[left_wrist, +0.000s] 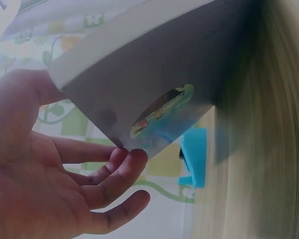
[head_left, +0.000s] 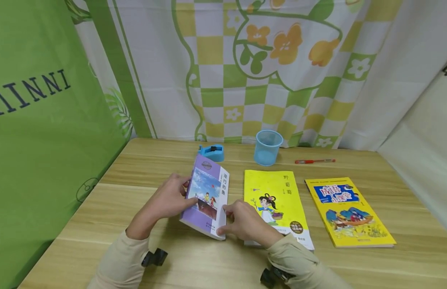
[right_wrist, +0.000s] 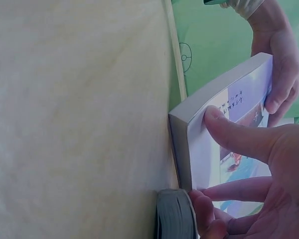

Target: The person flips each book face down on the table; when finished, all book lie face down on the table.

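Observation:
A purple-and-white paperback book (head_left: 206, 200) with a blue sky picture on its cover is tilted over the table, front side up. My left hand (head_left: 171, 197) grips its left edge, thumb on the cover and fingers underneath. In the left wrist view the book's grey back (left_wrist: 144, 99) shows above the fingertips. My right hand (head_left: 245, 220) pinches the right edge near the lower corner, its thumb (right_wrist: 229, 130) on the cover. Just right of it lies a yellow book (head_left: 270, 192) with a cartoon girl, partly hidden by the right hand and forearm.
Another yellow book (head_left: 350, 212) lies farther right. Along the back stand a blue tape dispenser (head_left: 215, 153) and a blue mesh pen cup (head_left: 267, 148), with a red pen (head_left: 315, 161) lying beside them. A patterned curtain (head_left: 227, 72) hangs behind the wooden table (head_left: 100, 224).

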A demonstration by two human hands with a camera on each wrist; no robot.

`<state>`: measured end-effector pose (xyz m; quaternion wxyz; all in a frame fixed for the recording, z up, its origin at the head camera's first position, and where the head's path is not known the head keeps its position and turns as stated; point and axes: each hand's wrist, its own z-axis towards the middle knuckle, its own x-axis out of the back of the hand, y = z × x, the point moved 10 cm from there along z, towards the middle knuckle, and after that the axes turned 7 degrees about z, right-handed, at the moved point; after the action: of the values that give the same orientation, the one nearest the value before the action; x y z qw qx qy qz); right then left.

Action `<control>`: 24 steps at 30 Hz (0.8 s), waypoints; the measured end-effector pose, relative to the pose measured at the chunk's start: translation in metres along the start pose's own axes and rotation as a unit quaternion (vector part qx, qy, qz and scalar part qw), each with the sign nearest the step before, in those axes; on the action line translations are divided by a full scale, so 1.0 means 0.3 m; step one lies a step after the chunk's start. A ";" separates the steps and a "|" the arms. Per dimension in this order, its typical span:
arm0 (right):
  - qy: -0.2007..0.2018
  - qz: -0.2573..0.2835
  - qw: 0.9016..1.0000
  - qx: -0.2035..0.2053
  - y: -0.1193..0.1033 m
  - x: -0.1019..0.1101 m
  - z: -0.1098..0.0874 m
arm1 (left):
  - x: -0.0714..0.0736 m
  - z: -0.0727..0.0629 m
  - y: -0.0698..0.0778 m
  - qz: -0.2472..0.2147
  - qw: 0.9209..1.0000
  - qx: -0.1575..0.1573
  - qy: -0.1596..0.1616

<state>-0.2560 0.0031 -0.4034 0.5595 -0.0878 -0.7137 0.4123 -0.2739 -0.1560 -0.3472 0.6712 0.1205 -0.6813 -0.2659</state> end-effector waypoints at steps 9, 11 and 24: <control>-0.015 0.017 1.000 0.010 0.002 -0.019 0.010 | 0.016 -0.008 0.016 -0.020 1.000 -0.008 -0.002; -0.018 0.022 0.999 0.016 0.001 -0.023 0.011 | 0.019 -0.011 0.023 -0.023 1.000 -0.016 -0.001; -0.033 0.029 0.999 0.029 -0.002 -0.034 0.013 | 0.018 -0.016 0.053 -0.074 0.996 -0.049 0.017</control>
<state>-0.2554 -0.0051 -0.4106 0.5260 -0.0786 -0.7167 0.4511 -0.2666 -0.1466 -0.3344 0.6664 0.1420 -0.6449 -0.3463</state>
